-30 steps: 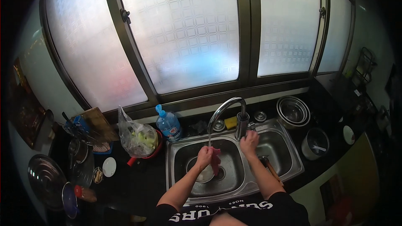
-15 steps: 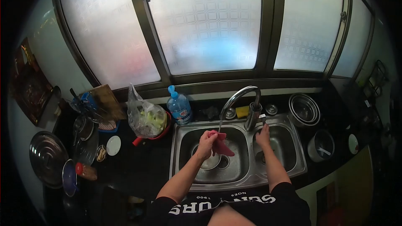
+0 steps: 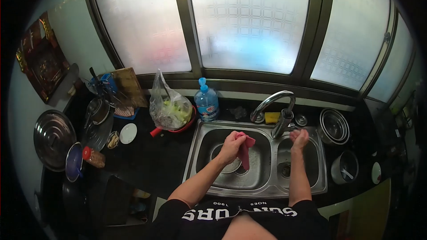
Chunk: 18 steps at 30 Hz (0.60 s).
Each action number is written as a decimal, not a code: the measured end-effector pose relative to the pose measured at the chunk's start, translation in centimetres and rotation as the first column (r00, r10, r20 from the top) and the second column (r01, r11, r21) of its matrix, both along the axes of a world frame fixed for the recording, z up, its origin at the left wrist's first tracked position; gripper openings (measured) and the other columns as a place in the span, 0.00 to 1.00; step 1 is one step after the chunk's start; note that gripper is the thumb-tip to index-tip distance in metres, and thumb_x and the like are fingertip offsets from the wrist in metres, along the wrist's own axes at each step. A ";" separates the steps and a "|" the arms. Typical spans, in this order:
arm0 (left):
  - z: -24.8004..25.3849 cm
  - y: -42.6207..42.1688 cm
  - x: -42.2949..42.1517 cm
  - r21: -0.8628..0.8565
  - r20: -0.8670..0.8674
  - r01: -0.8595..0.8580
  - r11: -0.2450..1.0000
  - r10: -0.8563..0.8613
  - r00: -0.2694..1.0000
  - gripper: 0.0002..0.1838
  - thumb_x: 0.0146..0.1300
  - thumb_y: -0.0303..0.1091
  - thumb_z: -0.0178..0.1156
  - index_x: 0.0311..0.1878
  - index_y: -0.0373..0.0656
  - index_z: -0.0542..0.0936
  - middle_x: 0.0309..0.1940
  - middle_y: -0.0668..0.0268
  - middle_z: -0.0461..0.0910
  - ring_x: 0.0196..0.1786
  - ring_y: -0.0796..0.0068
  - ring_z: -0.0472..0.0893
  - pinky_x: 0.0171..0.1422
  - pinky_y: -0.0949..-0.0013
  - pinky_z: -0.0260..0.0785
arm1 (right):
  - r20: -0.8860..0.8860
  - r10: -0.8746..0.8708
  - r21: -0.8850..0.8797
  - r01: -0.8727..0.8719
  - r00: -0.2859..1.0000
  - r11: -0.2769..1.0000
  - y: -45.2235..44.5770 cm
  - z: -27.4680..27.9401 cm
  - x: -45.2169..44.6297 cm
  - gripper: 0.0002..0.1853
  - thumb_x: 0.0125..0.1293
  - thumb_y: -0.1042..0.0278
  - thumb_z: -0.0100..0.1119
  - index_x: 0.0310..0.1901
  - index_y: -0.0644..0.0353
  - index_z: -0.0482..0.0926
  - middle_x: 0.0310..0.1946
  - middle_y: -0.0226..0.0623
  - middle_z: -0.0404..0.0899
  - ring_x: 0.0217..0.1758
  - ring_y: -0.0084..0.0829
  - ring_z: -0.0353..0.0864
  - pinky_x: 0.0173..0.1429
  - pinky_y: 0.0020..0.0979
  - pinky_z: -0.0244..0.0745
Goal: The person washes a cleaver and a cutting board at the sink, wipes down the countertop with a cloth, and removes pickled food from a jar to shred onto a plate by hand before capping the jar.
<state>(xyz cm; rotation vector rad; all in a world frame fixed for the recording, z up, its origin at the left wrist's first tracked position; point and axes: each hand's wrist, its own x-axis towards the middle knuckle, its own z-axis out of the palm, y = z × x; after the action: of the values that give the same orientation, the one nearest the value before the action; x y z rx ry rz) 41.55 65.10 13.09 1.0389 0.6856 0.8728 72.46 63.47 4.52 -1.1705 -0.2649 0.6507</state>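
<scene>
1. Left hand, mine (image 3: 229,147): raised above the left basin (image 3: 261,172), fingers pinching a pink cloth (image 3: 244,151) near its top.
2. Pink cloth: hanging from my left grip over the left basin, crumpled at the top, its lower end loose.
3. Right hand, mine (image 3: 299,140): over the rear of the right basin (image 3: 309,164), fingers loosely unfolded, close to the lever side of the faucet; whether they touch it I cannot tell.
4. Faucet (image 3: 282,127), chrome, one: upright behind the sink, its curved spout reaching to the left, over the back of the left basin.
5. Round bowl (image 3: 232,167), one: in the left basin, partly hidden under my left hand and forearm.
6. Yellow sponge (image 3: 272,117), one: behind the sink, just left of the faucet's body.
7. Blue bottle (image 3: 207,106), one: upright, behind the left rear corner of the sink.
8. Clear plastic bag (image 3: 167,111), one: greens inside, sitting in a red pan (image 3: 189,125), left of the bottle.
9. Nested metal bowls (image 3: 334,127): on the counter, right of the sink; a pot (image 3: 336,169) with a white spoon (image 3: 347,174) stands nearer me.
</scene>
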 end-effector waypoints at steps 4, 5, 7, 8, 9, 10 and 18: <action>2.6 -0.1 -0.7 -0.075 0.124 0.108 0.991 -0.098 0.987 0.08 0.66 0.35 0.51 0.41 0.40 0.72 0.33 0.62 0.79 0.32 0.77 0.78 0.34 0.73 0.71 | 0.044 0.590 -0.161 -0.578 0.806 0.800 -1.0 -6.8 -7.5 0.36 0.65 0.33 0.32 0.55 0.61 0.68 0.45 0.43 0.77 0.46 0.34 0.77 0.55 0.44 0.69; 2.5 0.1 -0.7 -0.076 0.124 0.102 0.992 -0.092 0.988 0.08 0.66 0.35 0.51 0.41 0.40 0.72 0.33 0.62 0.79 0.32 0.77 0.78 0.34 0.73 0.71 | 0.016 0.733 -0.106 -0.728 0.680 0.678 -1.8 -6.7 -10.6 0.43 0.62 0.26 0.30 0.59 0.60 0.66 0.49 0.45 0.75 0.54 0.35 0.75 0.61 0.48 0.64; 1.8 0.8 -0.7 -0.088 0.149 -0.004 0.996 0.018 0.989 0.08 0.66 0.35 0.52 0.40 0.41 0.72 0.32 0.65 0.78 0.32 0.78 0.77 0.36 0.73 0.70 | -0.155 0.918 0.099 -0.919 0.365 0.382 -3.8 -4.1 -14.4 0.52 0.51 0.17 0.27 0.64 0.57 0.61 0.57 0.45 0.69 0.62 0.39 0.68 0.62 0.52 0.62; 1.1 1.0 -0.9 -0.091 0.146 -0.010 0.996 0.023 0.989 0.08 0.66 0.35 0.52 0.40 0.41 0.72 0.32 0.65 0.78 0.32 0.78 0.77 0.36 0.73 0.70 | -0.158 0.919 0.101 -0.920 0.360 0.378 -4.1 -4.4 -15.0 0.52 0.51 0.17 0.27 0.64 0.57 0.61 0.57 0.45 0.69 0.62 0.39 0.68 0.62 0.52 0.62; 0.2 1.4 -1.1 0.001 0.084 -0.062 0.998 0.062 0.995 0.08 0.66 0.35 0.52 0.41 0.41 0.72 0.31 0.67 0.77 0.31 0.78 0.76 0.36 0.75 0.69 | -0.286 0.948 0.272 -0.936 0.143 0.223 -4.6 -4.9 -15.5 0.54 0.49 0.16 0.28 0.65 0.56 0.58 0.59 0.44 0.67 0.64 0.40 0.65 0.62 0.53 0.62; -0.5 1.6 -1.3 0.095 0.024 -0.108 0.990 0.106 0.994 0.08 0.66 0.35 0.52 0.41 0.40 0.72 0.29 0.68 0.76 0.30 0.79 0.75 0.35 0.76 0.68 | -0.366 0.926 0.451 -0.889 -0.097 0.085 -4.9 -4.7 -16.2 0.56 0.46 0.14 0.30 0.67 0.55 0.55 0.61 0.42 0.66 0.66 0.41 0.63 0.62 0.54 0.62; -5.6 -5.2 -3.2 0.494 -0.866 0.731 0.471 0.186 0.464 0.09 0.52 0.35 0.62 0.32 0.40 0.79 0.45 0.55 0.72 0.54 0.57 0.68 0.57 0.59 0.60 | -0.509 0.852 0.521 -0.744 0.124 0.419 -6.3 -5.4 -20.0 0.48 0.50 0.26 0.51 0.63 0.61 0.61 0.60 0.41 0.67 0.60 0.41 0.70 0.60 0.48 0.67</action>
<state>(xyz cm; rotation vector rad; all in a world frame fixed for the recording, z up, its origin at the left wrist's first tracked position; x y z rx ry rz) 38.37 59.90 7.50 2.5771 0.8034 0.1771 52.41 57.19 -0.87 -0.4036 -0.2372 2.0326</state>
